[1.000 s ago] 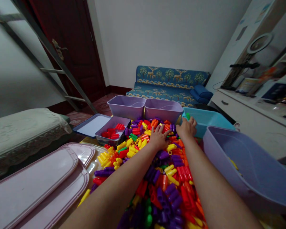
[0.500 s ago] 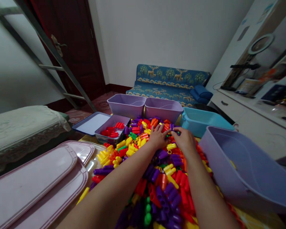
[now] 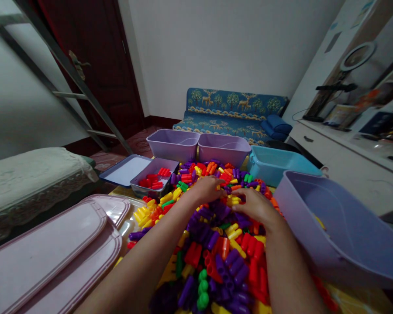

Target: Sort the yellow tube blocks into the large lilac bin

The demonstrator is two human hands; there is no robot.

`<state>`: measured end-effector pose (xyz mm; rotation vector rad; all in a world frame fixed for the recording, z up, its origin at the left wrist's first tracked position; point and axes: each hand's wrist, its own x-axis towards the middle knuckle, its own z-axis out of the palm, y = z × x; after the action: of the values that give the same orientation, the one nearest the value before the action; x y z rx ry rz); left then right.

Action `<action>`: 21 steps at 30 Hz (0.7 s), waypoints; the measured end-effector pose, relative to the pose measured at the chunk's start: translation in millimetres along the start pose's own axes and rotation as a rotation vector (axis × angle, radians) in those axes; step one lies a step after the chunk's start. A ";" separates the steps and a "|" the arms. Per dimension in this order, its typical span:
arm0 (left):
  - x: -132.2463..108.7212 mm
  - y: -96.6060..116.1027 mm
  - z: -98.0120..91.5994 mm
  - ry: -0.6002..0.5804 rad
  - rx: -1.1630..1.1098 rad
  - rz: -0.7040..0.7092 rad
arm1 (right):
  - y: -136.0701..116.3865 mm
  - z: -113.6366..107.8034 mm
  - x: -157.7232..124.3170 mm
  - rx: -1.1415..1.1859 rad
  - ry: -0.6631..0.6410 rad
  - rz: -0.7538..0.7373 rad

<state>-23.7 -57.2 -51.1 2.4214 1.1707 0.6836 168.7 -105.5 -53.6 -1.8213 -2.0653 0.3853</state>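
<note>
Left hand and right hand, both bare, face each other a little apart at the far part of a broad heap of glossy plastic tube-shaped pieces in red, yellow, purple, orange and green, spread over the yellow worktop. On the left hand the fingers curl downward, their tips partly hidden, so whether they pinch anything cannot be told; the right hand's thumb and fingers stand parted, with yellow pieces just beside the gap. Behind the heap sit two purple plastic tubs and a light-blue plastic tub; a larger-looking purple tub stands at right. Red pieces lie in a rectangular box at left.
</note>
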 end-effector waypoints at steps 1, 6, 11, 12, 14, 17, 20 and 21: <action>-8.5 -0.3 -2.1 0.019 0.005 -0.013 | -1.4 -0.5 -0.7 -0.033 -0.010 -0.005; -39.1 -2.2 4.7 0.082 0.125 -0.041 | -14.2 2.6 2.5 -0.101 0.028 0.080; -40.9 -4.0 12.0 0.112 0.127 -0.027 | -26.4 7.6 4.7 0.026 0.043 0.040; -40.2 -4.7 12.4 0.115 0.115 -0.014 | -29.2 8.5 4.2 0.048 0.033 0.015; -39.3 -6.4 12.8 0.129 0.085 0.027 | -34.6 10.1 3.4 0.086 0.023 -0.035; -39.4 -10.0 13.7 0.146 0.047 0.075 | -38.2 11.4 4.1 0.147 0.048 -0.056; -40.3 -13.5 15.0 0.159 0.028 0.068 | -33.6 7.9 5.7 0.275 0.174 -0.020; -40.6 -14.4 15.5 0.164 0.025 0.060 | -31.4 5.0 5.8 0.357 0.241 0.001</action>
<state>-45.8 -82.8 -81.9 2.4688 1.1774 0.9062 137.9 -103.7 -44.1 -1.5704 -1.7079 0.4747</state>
